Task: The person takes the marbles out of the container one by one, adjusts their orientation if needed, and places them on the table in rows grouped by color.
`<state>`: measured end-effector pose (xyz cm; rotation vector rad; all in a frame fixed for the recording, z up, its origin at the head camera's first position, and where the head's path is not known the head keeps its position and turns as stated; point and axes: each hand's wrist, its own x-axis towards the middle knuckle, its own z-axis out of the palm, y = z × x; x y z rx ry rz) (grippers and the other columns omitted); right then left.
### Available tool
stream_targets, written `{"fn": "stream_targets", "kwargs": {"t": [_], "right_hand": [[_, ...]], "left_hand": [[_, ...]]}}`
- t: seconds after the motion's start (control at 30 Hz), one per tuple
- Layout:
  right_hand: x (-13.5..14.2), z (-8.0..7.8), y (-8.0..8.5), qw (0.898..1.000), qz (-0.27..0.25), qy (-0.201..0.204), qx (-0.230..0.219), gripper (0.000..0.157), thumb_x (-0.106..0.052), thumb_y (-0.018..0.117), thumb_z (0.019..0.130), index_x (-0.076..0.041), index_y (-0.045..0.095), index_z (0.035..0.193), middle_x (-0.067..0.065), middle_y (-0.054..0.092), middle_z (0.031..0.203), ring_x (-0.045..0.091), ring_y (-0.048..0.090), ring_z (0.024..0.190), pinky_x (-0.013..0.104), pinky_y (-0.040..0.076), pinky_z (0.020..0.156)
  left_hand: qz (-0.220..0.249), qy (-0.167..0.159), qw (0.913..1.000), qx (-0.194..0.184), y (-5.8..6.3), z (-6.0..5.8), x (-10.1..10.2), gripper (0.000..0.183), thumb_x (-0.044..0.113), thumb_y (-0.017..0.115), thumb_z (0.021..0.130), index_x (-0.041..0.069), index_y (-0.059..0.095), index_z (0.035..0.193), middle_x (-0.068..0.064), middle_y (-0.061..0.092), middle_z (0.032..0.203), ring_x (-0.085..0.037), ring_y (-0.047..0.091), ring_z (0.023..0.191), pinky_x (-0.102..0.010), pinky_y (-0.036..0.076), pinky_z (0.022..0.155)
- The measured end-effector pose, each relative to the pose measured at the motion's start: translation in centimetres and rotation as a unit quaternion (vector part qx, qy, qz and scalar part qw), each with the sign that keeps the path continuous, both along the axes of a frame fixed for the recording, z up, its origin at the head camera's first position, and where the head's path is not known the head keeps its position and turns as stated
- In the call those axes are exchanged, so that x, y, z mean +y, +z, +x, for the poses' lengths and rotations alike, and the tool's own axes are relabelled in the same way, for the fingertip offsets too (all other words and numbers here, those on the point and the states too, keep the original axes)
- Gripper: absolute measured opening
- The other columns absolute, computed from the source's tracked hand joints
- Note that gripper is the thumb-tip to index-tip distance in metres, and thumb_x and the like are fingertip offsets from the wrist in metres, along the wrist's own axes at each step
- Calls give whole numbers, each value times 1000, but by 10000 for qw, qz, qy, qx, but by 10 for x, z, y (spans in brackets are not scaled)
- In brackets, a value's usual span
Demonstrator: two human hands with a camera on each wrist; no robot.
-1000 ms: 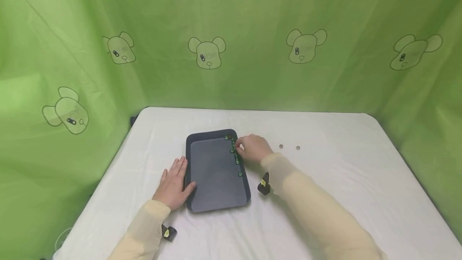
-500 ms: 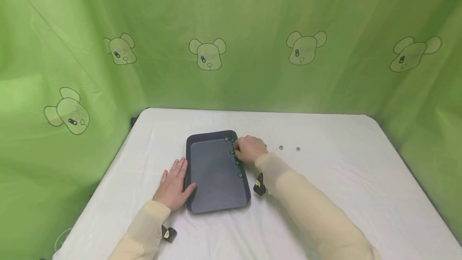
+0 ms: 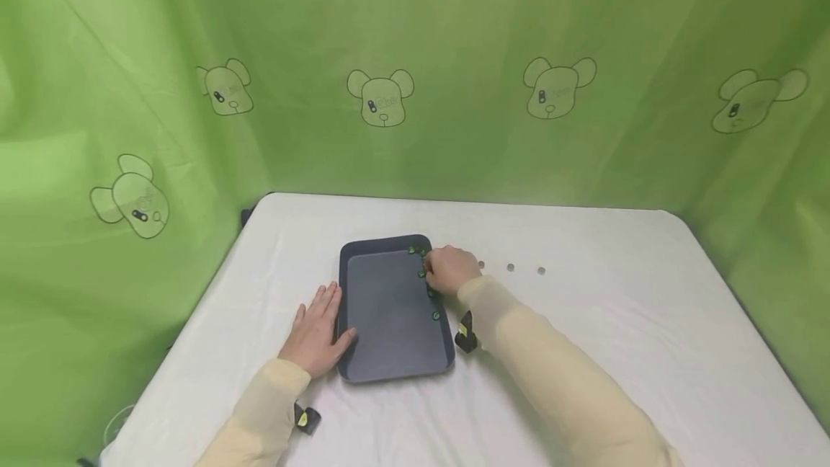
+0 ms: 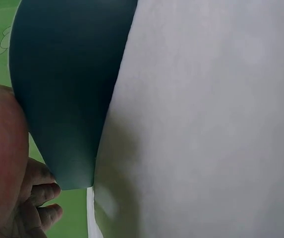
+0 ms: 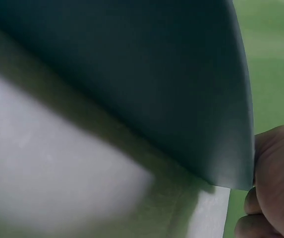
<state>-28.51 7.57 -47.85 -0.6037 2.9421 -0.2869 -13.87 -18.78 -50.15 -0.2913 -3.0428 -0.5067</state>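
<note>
A dark grey rectangular tray (image 3: 395, 323) lies on the white table in the head view. My left hand (image 3: 316, 334) rests along its left side, fingers straight and thumb over the rim. My right hand (image 3: 452, 269) is at the upper right rim, fingers curled down among several small round green pieces (image 3: 436, 316) lined along that inner side. Its fingertips are hidden from the head camera, so I cannot tell whether they pinch one. Both wrist views show mostly the tray's outer wall (image 4: 72, 99), with the left fingers low at the left and the right knuckles (image 5: 280, 183) at the lower right.
Three small grey discs (image 3: 510, 267) lie in a row on the white tabletop (image 3: 583, 352), right of my right hand. A green curtain (image 3: 454, 157) with bear-head outlines surrounds the table's back and sides.
My right hand has shifted slightly down along the tray's rim, its fingers turned further downward. A third disc, hidden before, now shows beside it. My left hand stays in place on the tray.
</note>
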Motion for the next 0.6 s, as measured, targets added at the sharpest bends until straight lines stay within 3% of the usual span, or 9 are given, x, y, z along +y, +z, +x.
{"fn": "stream_targets", "kwargs": {"t": [0.33,0.6], "right_hand": [[-2,1,-4,9994,-124,-140,-285,14,-24,71,83,-16,75,95,-2,70,87,13,60,68,34,55,64],[-2,2,-4,9994,-178,-160,-249,19,-24,72,83,-15,75,99,2,72,95,19,66,78,38,57,70]], "left_hand": [[-35,-14,10000,16,-1,0,1,81,43,59,92,-1,24,151,-14,21,158,-32,16,145,-61,18,113],[-35,-22,10000,-74,1,0,0,82,44,58,93,-1,22,151,-14,19,158,-32,15,146,-61,17,113]]}}
